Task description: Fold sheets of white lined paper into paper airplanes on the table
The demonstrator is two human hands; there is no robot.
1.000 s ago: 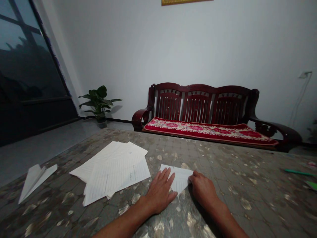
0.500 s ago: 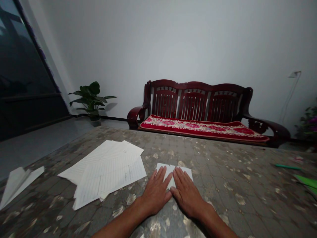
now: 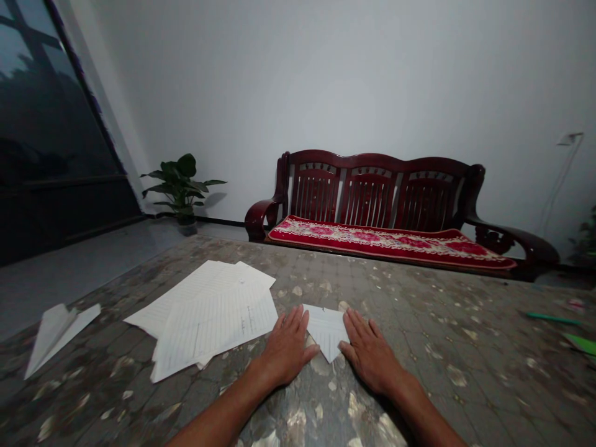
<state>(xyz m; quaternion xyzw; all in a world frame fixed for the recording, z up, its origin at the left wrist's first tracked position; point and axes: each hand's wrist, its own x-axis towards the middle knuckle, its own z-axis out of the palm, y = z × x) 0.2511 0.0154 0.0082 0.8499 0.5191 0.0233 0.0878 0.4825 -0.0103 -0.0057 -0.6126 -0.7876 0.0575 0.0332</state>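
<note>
We rest our left hand (image 3: pixel 286 351) and right hand (image 3: pixel 372 357) at opposite edges of a small folded paper (image 3: pixel 327 328), each grip loose with fingers extended, as the sheet lies on the patterned table (image 3: pixel 419 323), its point toward us. Lined sheets (image 3: pixel 216 323) overlap to our left, near a folded paper plane (image 3: pixel 49 335); a wooden settee (image 3: pixel 316 192) stands beyond the table.

Living room, apparently a home. Facing you: wooden sofa (image 3: pixel 367 194), carved; red floral cover (image 3: pixel 382 241); potted plant (image 3: pixel 182 186); white wall (image 3: pixel 335 81). Left of you: dark-framed window (image 3: pixel 60 124).
</note>
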